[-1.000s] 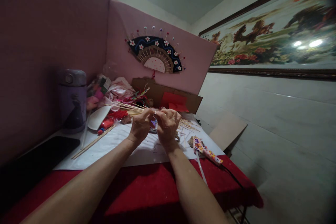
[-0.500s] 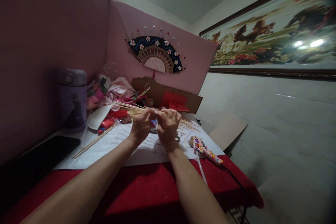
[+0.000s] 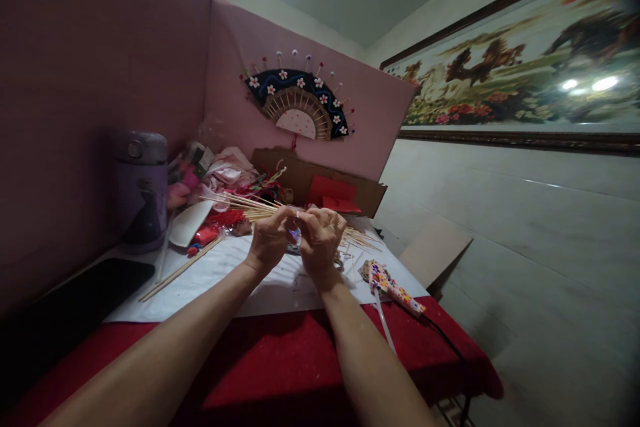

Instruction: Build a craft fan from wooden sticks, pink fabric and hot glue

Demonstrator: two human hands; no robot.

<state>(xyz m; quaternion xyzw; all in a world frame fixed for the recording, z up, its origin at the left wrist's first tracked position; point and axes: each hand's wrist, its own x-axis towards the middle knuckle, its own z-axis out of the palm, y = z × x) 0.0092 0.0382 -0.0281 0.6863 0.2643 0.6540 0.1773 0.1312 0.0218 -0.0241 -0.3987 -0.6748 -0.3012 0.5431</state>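
My left hand [image 3: 271, 235] and my right hand [image 3: 320, 235] meet over the white sheet [image 3: 225, 280], fingertips pinched together. Between the fingertips shows a tiny pale bit, too small to name. Both hands are closed around that spot. Behind them lies a bundle of thin wooden sticks [image 3: 250, 208], its ends sticking out on both sides. Below the hands, partly covered by them, is a shiny bluish round thing [image 3: 294, 237] whose kind I cannot make out. A glue gun with a flowered cover [image 3: 395, 287] rests to the right of my right hand, a clear glue stick [image 3: 384, 320] at its back.
A purple bottle [image 3: 141, 193] stands at the left, with a dark phone-like slab [image 3: 100, 287] in front. Craft scraps and a white scoop-shaped piece [image 3: 191, 223] lie nearby. A decorated fan [image 3: 300, 103] hangs on the pink board behind. Red cloth [image 3: 260, 360] covers the table's front.
Almost nothing differs. Both hands stay pinched together in the same place, while the whole view shifts very slightly.
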